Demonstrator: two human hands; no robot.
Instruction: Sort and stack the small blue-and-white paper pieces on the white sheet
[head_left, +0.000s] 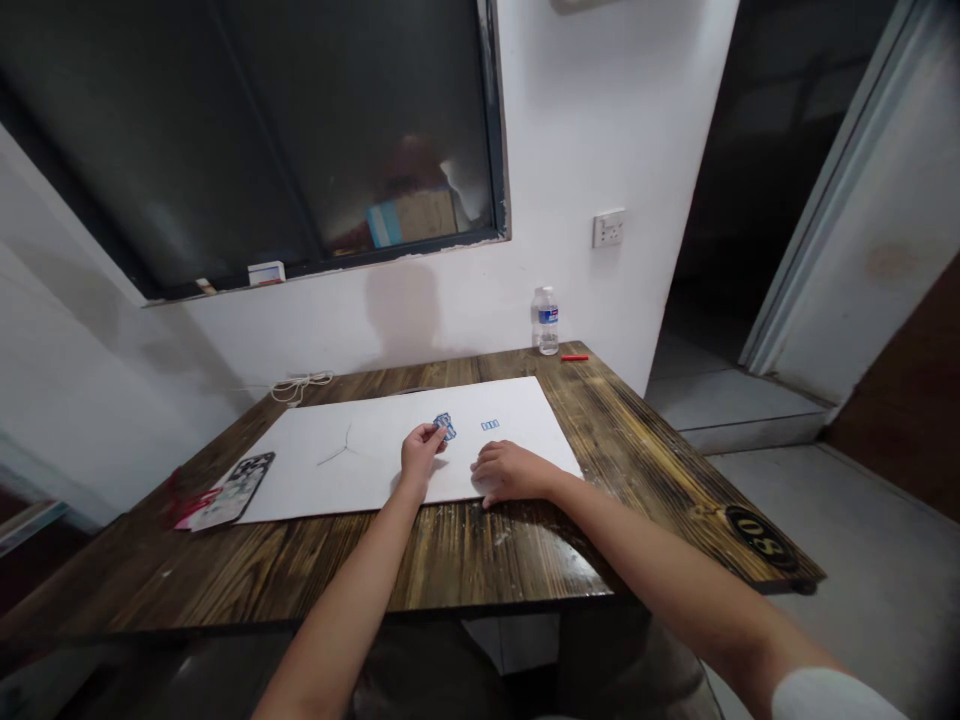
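Observation:
My left hand (422,452) is closed in a pinch on a small bundle of blue-and-white pieces (445,427), held over a white board (292,478). The pieces are too small to name. To the right, a short row of similar blue-edged pieces (490,425) lies on the board. Just below that row is my right hand (511,471), low at the board's near edge. Its thumb is apart from its bent fingers, and I see nothing held in it. Thin dark lines (346,448) branch out on the board's left part.
On the wooden table (300,570), a patterned phone (236,490) overlaps the board's left end. A white cable (298,386) lies at the back left. A water bottle (547,322) and a red pen (574,358) are at the back right. The wall stands behind.

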